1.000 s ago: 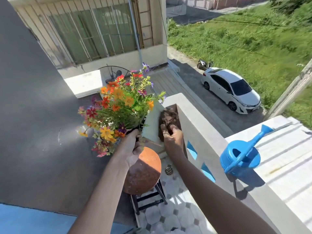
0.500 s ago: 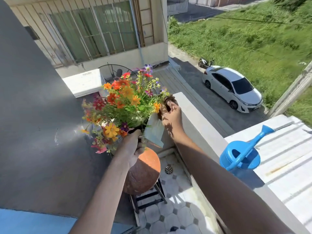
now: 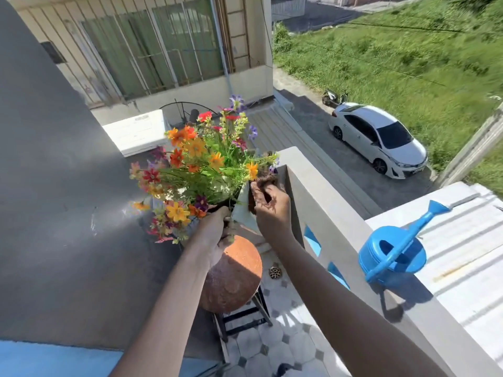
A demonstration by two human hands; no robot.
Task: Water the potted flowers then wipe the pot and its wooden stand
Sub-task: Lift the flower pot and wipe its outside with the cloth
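A pale square pot [image 3: 243,210] full of orange, red, yellow and purple flowers [image 3: 196,164] is tilted up off a round reddish-brown wooden stand [image 3: 234,276] with dark legs. My left hand [image 3: 217,235] grips the pot's near edge at the base of the stems. My right hand [image 3: 268,205] presses a brown cloth [image 3: 265,180] against the pot's right side near its top rim. A blue watering can [image 3: 392,251] stands on the balcony wall to the right, away from both hands.
The thick concrete balcony wall [image 3: 326,213] runs along the right side close to the pot. A grey wall [image 3: 54,186] closes the left. The floor has white tiles [image 3: 272,346] and a drain [image 3: 275,272]. Far below are a white car [image 3: 378,138] and grass.
My right hand with the cloth slid up the pot's side from the lower part to the top rim, then slightly back down. The pot stayed tilted in my left hand.
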